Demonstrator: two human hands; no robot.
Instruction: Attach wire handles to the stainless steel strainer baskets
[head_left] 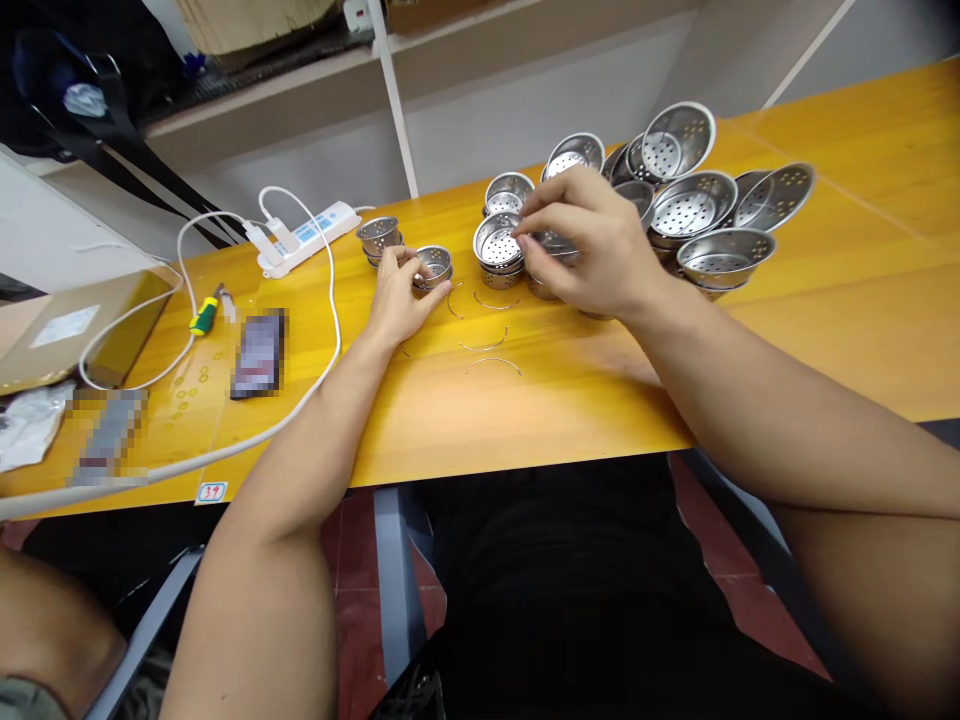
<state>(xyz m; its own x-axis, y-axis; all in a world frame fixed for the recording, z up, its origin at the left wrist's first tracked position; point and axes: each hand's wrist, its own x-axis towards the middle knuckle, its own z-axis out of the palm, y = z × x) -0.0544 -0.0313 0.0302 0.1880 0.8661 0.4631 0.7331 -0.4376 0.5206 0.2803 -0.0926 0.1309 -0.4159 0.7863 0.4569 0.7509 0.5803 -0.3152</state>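
Observation:
My left hand point(401, 295) rests around a small perforated metal cup point(434, 264), its thumb and fingers at the rim. My right hand point(581, 240) is raised over the cups in the middle, thumb and fingertips brought close together; whatever lies between them is too small to make out. Just left of its fingertips stands a stack of perforated cups point(499, 243). Thin curved wires point(493, 368) lie on the yellow table in front of the cups. Another small cup stack point(379, 236) stands behind my left hand.
Larger perforated bowls point(694, 205) are piled at the right. On the left are a power strip point(319, 235) with white cables, a green-yellow tool point(204, 316), phones point(259, 355) and a cardboard box point(82, 330). A person's leg point(52, 620) shows at lower left.

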